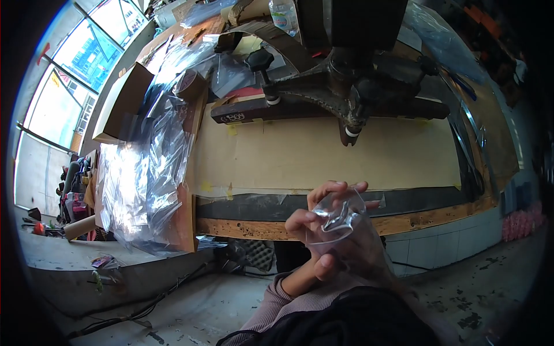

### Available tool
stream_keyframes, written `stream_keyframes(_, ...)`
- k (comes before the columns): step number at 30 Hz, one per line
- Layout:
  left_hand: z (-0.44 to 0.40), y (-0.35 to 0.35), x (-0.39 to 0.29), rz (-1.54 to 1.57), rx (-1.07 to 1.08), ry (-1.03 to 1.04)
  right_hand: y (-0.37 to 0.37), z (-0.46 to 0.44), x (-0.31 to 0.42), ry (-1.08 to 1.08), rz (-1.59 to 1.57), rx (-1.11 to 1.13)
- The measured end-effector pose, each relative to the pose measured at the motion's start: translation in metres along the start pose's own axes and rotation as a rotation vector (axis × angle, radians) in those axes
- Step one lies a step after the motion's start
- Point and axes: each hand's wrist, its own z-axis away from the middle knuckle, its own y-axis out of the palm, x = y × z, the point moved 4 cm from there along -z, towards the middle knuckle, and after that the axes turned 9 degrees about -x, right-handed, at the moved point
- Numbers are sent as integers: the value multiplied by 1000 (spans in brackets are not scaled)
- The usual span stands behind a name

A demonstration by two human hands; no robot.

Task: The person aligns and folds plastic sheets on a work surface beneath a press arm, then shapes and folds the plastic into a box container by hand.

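Observation:
In front of my body, near the table's front edge, I hold a small piece of clear, shiny, bent plastic film [340,222]. My left hand [309,236] grips it from the left, with curled fingers and the thumb at its lower edge. My right hand [372,251] is at its right side, partly seen through the film; its fingertips show along the upper edge. How the right fingers grip is partly hidden by glare. Whether the film is a bag or a single sheet I cannot tell.
A tan board [346,155] covers the worktable, whose wooden edge [254,229] is worn. Above it stands a dark metal machine [340,86] on a long bar [242,113]. Clear plastic sheets [144,184] pile up at the left, by a cardboard box [122,104]. Cables [167,297] cross the floor.

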Motion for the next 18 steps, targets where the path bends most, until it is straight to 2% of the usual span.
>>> stream_keyframes(4, 0, -2, -4, -116, -101, -68, -10, -21, 21, 140, 175, -25)
stream_keyframes(12, -4, -15, -3, -199, -281, -110, 1, -27, 12, 120, 151, 123)
stream_keyframes(13, -4, -19, -2, -172, -261, -89, 2, -28, 12, 109, 163, 130)
stream_keyframes(16, -14, -43, -8, -56, -430, -64, -3, -34, 22, 193, 187, 287)
stream_keyframes(17, -22, -56, -13, 5, -479, -25, -3, -26, 24, 140, 221, 342)
stream_keyframes(18, -27, -55, -17, 43, -429, -35, -3, -12, 24, 85, 254, 398)
